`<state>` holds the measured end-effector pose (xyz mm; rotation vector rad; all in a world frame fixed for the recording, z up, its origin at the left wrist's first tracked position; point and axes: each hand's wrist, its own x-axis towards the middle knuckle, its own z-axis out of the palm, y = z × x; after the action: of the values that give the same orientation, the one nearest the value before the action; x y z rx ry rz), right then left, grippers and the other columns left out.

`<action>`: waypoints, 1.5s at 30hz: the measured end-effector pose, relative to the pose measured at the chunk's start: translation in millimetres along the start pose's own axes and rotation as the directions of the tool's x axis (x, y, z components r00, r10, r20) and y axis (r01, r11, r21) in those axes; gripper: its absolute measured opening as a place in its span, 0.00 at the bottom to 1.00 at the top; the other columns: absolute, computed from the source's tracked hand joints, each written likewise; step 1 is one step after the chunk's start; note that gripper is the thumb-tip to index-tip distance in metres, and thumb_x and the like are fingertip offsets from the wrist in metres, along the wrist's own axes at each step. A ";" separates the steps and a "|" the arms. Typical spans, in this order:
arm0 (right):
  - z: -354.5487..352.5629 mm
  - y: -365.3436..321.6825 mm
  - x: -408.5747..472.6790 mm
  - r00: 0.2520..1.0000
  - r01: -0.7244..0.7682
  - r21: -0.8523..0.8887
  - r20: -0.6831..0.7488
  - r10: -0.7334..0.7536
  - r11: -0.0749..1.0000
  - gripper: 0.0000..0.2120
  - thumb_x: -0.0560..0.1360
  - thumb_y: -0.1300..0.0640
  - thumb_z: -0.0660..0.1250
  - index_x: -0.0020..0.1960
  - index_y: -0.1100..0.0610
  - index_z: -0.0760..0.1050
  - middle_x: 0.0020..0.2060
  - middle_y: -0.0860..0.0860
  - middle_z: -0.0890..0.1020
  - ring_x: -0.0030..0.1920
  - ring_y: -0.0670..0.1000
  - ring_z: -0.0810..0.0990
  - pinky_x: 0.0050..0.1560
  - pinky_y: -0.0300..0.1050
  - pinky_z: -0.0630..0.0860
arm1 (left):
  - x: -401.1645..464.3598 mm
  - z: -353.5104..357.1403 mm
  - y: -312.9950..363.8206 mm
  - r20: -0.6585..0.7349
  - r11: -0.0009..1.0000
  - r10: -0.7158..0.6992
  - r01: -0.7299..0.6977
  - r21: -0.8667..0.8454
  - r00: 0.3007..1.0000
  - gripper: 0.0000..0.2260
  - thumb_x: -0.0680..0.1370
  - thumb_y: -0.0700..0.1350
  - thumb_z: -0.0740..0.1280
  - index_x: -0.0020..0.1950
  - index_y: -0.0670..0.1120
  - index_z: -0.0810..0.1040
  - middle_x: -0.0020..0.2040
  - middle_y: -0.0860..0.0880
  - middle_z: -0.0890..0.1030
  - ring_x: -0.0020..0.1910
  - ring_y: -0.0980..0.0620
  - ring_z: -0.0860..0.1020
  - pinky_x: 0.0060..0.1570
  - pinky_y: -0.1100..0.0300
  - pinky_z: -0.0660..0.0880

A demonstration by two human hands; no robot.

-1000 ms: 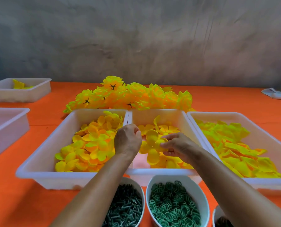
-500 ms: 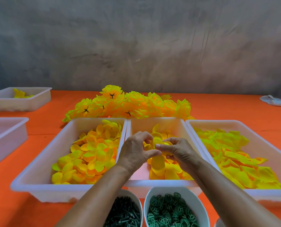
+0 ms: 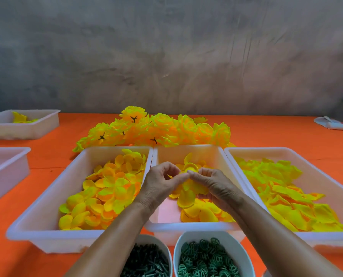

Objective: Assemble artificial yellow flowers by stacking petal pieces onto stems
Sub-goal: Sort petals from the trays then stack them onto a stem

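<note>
Over the middle white tray (image 3: 188, 226), my left hand (image 3: 162, 183) and my right hand (image 3: 212, 183) meet fingertip to fingertip on a yellow petal piece (image 3: 186, 191). Both hands pinch it; its lobes hang down between them and one cupped lobe stands up behind the fingers. Any stem under the petals is hidden. More loose yellow petal pieces (image 3: 204, 213) lie in that tray below the hands. A heap of finished yellow flowers (image 3: 156, 129) lies on the orange table behind the trays.
A left tray (image 3: 46, 232) holds round yellow-orange petals; a right tray (image 3: 326, 176) holds greener pointed ones. Near the front edge stand a bowl of dark stems (image 3: 146, 260) and a bowl of green rings (image 3: 204, 258). Two more white trays (image 3: 22, 124) sit far left.
My left hand came over from the tray divider to meet the right hand. Both now pinch the petal piece closer together, and it is more folded than a second ago.
</note>
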<state>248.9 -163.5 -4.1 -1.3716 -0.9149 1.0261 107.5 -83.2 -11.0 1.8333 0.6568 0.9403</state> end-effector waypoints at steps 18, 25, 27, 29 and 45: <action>-16.3 5.0 7.0 0.938 -0.072 0.075 -0.333 0.093 0.995 0.14 0.71 0.58 0.72 0.54 0.58 0.73 0.43 0.57 0.79 0.39 0.52 0.75 0.35 0.42 0.68 | 8.1 -13.0 -5.0 -0.234 0.828 -0.239 0.072 -0.557 0.942 0.10 0.74 0.27 0.65 0.43 0.42 0.73 0.37 0.45 0.75 0.38 0.49 0.77 0.32 0.59 0.80; -6.5 0.7 0.6 0.989 -0.145 -0.213 -0.062 0.135 0.966 0.14 0.68 0.61 0.74 0.53 0.52 0.80 0.43 0.50 0.82 0.43 0.49 0.80 0.38 0.41 0.70 | 5.9 -12.3 -2.8 -0.133 0.857 -0.148 0.060 -0.511 0.980 0.15 0.74 0.26 0.63 0.45 0.46 0.73 0.31 0.52 0.81 0.31 0.57 0.79 0.29 0.66 0.75; -4.6 0.8 -1.4 0.995 -0.092 -0.303 0.004 0.098 0.948 0.16 0.68 0.63 0.74 0.53 0.53 0.81 0.41 0.48 0.82 0.42 0.45 0.79 0.37 0.38 0.70 | 5.2 -12.1 -2.3 -0.108 0.866 -0.124 0.054 -0.497 0.986 0.15 0.74 0.26 0.63 0.47 0.47 0.75 0.32 0.52 0.82 0.31 0.59 0.79 0.30 0.66 0.75; -3.4 1.1 -1.8 1.000 -0.029 -0.361 -0.004 0.029 0.932 0.16 0.67 0.65 0.74 0.53 0.53 0.82 0.48 0.49 0.82 0.48 0.44 0.78 0.40 0.35 0.72 | 5.6 -12.2 -2.1 -0.107 0.866 -0.131 0.061 -0.497 0.986 0.15 0.74 0.26 0.62 0.44 0.45 0.77 0.33 0.52 0.82 0.33 0.58 0.80 0.32 0.65 0.77; -6.9 -0.7 0.6 0.989 0.147 0.047 -0.013 -0.147 0.988 0.05 0.63 0.55 0.73 0.37 0.55 0.80 0.34 0.50 0.84 0.35 0.45 0.82 0.39 0.39 0.75 | -1.3 -8.1 4.5 -0.034 0.958 -0.109 0.096 -0.271 0.994 0.11 0.67 0.38 0.75 0.35 0.44 0.72 0.33 0.44 0.76 0.34 0.50 0.76 0.38 0.52 0.79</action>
<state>255.7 -165.1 -3.6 -1.2493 -0.9643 0.9230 100.3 -82.0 -5.1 1.5266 0.6146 0.9576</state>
